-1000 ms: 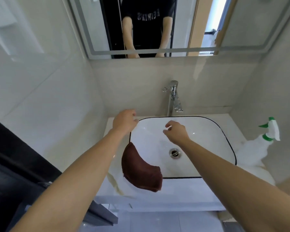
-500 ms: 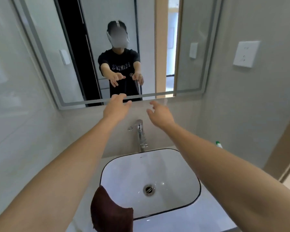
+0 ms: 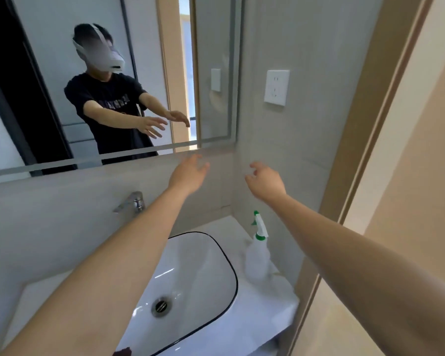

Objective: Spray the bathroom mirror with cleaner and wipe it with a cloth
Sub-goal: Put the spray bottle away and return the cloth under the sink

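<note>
**Inspector A:** Grip status, both hands?

**Inspector B:** Left hand (image 3: 189, 173): fingers spread and slightly curled, holding nothing. Right hand (image 3: 266, 182): fingers loosely hooked, also holding nothing. Both are raised in the air in front of the wall, below the lower right corner of the mirror (image 3: 139, 73), touching neither wall nor glass.

**Inspector A:** Position of the arms?

**Inspector B:** Both bare forearms extend forward and upward over the basin (image 3: 213, 268). The left arm crosses above the basin's left half; the right passes above the right end of the counter.

**Inspector A:** Location of the cleaner?

**Inspector B:** The spray bottle (image 3: 257, 258), white with a green-trimmed trigger head, stands upright on the counter (image 3: 275, 299) just to the right of the basin, close to the side wall. It sits well below the right hand, not in contact with it.

**Inspector A:** And the cloth?

**Inspector B:** Only a dark brown scrap (image 3: 122, 352) shows at the bottom edge of the frame, at the basin's front rim. I cannot tell more of it.

**Inspector A:** Remaining fixtures?

**Inspector B:** A chrome tap (image 3: 132, 201) stands behind the basin. A white wall socket (image 3: 276, 87) is mounted to the right of the mirror. The mirror reflects the person with both arms outstretched.
</note>
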The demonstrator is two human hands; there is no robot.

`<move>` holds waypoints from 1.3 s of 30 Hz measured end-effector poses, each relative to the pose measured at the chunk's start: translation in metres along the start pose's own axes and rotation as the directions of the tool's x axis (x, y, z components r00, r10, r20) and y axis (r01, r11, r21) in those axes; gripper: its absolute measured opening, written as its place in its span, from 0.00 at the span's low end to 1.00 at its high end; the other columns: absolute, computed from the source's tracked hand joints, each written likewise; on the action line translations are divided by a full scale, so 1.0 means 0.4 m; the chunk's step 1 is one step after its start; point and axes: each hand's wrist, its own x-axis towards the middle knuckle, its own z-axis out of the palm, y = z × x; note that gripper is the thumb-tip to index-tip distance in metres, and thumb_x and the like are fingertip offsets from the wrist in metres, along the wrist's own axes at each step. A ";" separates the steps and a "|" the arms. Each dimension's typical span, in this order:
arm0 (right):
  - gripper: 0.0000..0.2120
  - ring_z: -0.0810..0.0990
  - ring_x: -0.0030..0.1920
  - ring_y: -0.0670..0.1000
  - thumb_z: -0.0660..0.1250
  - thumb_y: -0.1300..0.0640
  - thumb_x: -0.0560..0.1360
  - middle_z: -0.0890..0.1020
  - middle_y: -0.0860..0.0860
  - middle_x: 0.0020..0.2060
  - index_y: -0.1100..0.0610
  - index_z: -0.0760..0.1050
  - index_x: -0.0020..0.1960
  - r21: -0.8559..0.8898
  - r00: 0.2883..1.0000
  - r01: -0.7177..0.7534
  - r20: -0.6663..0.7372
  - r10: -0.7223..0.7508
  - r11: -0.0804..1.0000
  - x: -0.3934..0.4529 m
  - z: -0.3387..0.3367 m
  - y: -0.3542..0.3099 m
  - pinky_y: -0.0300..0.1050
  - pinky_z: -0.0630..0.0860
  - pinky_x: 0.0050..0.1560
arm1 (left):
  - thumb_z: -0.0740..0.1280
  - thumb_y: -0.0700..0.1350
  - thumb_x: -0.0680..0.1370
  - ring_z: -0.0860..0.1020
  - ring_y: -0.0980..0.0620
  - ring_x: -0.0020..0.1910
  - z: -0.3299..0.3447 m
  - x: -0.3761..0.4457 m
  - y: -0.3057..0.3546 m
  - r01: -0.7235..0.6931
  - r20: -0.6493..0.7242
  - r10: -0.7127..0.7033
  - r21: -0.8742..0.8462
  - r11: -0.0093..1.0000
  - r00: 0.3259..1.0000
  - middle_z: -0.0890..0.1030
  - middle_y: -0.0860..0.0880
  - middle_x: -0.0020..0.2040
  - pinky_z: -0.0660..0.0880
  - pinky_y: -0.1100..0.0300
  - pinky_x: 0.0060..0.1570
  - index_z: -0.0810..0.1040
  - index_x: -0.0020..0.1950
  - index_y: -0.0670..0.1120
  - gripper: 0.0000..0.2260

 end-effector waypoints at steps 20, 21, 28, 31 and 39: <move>0.24 0.79 0.57 0.60 0.68 0.48 0.78 0.80 0.57 0.59 0.58 0.69 0.68 0.082 0.880 -0.472 -0.021 0.475 0.878 -0.121 0.313 0.318 0.44 0.70 0.44 | 0.48 0.57 0.86 0.75 0.43 0.67 0.505 -0.038 -0.119 0.416 0.603 -0.157 -0.318 0.852 0.783 0.73 0.46 0.71 0.71 0.55 0.60 0.64 0.78 0.49 0.23; 0.24 0.79 0.56 0.59 0.70 0.48 0.77 0.80 0.57 0.58 0.58 0.69 0.67 0.086 0.875 -0.481 -0.018 0.484 0.873 -0.126 0.327 0.326 0.44 0.70 0.44 | 0.48 0.58 0.86 0.75 0.44 0.65 0.517 -0.041 -0.123 0.459 0.618 -0.181 -0.327 0.826 0.765 0.73 0.46 0.70 0.71 0.55 0.59 0.63 0.78 0.50 0.24; 0.26 0.79 0.51 0.55 0.76 0.47 0.72 0.79 0.54 0.54 0.57 0.72 0.63 0.118 0.844 -0.526 -0.048 0.534 0.842 -0.121 0.393 0.355 0.48 0.77 0.45 | 0.45 0.63 0.84 0.78 0.45 0.61 0.551 -0.064 -0.155 0.536 0.623 -0.253 -0.321 0.781 0.741 0.76 0.46 0.68 0.73 0.49 0.64 0.62 0.79 0.53 0.27; 0.24 0.80 0.51 0.55 0.77 0.48 0.71 0.79 0.54 0.55 0.57 0.73 0.61 0.149 0.829 -0.541 -0.068 0.555 0.828 -0.104 0.410 0.359 0.49 0.78 0.46 | 0.45 0.64 0.84 0.78 0.45 0.61 0.544 -0.071 -0.158 0.536 0.621 -0.253 -0.322 0.780 0.742 0.76 0.46 0.68 0.73 0.49 0.65 0.61 0.79 0.53 0.28; 0.13 0.81 0.44 0.53 0.75 0.53 0.72 0.81 0.53 0.46 0.56 0.75 0.51 0.300 0.870 -0.427 -0.120 0.478 0.853 -0.059 0.357 0.303 0.46 0.77 0.41 | 0.47 0.62 0.84 0.78 0.46 0.59 0.437 -0.041 -0.142 0.499 0.559 -0.240 -0.373 0.782 0.794 0.76 0.46 0.67 0.73 0.52 0.60 0.64 0.79 0.52 0.27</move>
